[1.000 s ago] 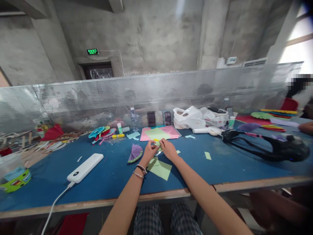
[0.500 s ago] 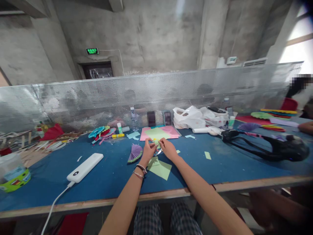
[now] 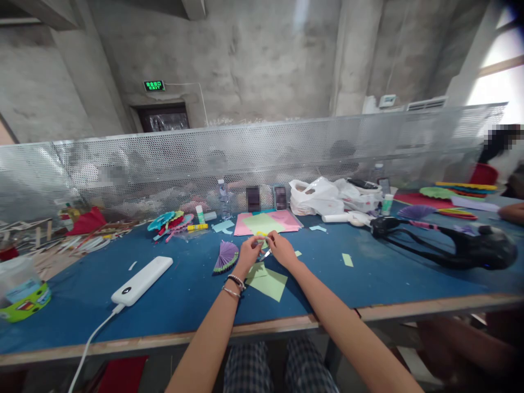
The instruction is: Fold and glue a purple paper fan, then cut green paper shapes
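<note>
My left hand [image 3: 250, 250] and my right hand [image 3: 282, 251] meet over the middle of the table, fingers closed in a pinch. Between the fingertips shows a small light green paper piece [image 3: 264, 240], mostly hidden by the fingers. A silver metal tool that looks like scissors [image 3: 267, 254] pokes out below, against my right hand; how it is held cannot be made out. Something small and yellow is at the fingertips. Under the hands lies a light green paper sheet [image 3: 268, 283]. A purple folded paper fan [image 3: 226, 256] with a green edge rests left of my left hand.
Pink and green paper sheets [image 3: 289, 221] are stacked beyond the hands. A white power bank [image 3: 143, 281] with a cable lies left. White plastic bags [image 3: 317, 197] and a black strapped device [image 3: 462, 243] stand right. A perforated metal screen [image 3: 184, 158] runs along the back.
The hands stay in nearly the same place. The fingertips have shifted slightly, covering more of the small green paper.
</note>
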The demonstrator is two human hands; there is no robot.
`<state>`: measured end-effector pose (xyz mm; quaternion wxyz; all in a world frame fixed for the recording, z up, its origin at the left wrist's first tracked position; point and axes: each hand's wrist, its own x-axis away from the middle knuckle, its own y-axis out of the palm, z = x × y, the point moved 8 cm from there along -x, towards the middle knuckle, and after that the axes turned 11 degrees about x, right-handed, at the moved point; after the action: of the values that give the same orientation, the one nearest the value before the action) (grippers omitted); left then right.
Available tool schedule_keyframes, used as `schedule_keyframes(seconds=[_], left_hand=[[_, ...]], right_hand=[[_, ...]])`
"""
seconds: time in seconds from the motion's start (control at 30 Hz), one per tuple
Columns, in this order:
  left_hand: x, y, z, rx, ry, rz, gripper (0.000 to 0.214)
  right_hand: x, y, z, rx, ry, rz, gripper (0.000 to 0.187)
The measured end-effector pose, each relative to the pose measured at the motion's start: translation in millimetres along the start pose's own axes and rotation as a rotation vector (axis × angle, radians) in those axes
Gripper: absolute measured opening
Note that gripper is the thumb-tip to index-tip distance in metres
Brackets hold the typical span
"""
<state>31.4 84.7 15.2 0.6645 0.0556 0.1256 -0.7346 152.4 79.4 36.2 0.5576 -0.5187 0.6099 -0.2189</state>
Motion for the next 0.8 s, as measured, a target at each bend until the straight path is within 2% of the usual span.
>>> schedule_keyframes(seconds=[0.17, 0.37, 0.63, 0.8], left_hand=[[-4, -11.5, -14, -0.02, -0.087, 0.088, 0.03], [-5, -24.1, -38, -0.036, -0.194, 0.173, 0.031], [-4, -25.9, -37, -0.015, -0.202, 0.198, 0.031], [-3, -27.1, -34, 0.018, -0.177, 0.226, 0.031]], right_hand=[[-3, 3, 8, 0.107, 0.004, -0.011, 0.029], [1, 16, 10, 0.233, -0.106, -0.121, 0.027], [3, 15, 0, 0.289, -0.224, -0.147, 0.029], [2, 18, 3, 0.316, -0.198, -0.164, 0.028]])
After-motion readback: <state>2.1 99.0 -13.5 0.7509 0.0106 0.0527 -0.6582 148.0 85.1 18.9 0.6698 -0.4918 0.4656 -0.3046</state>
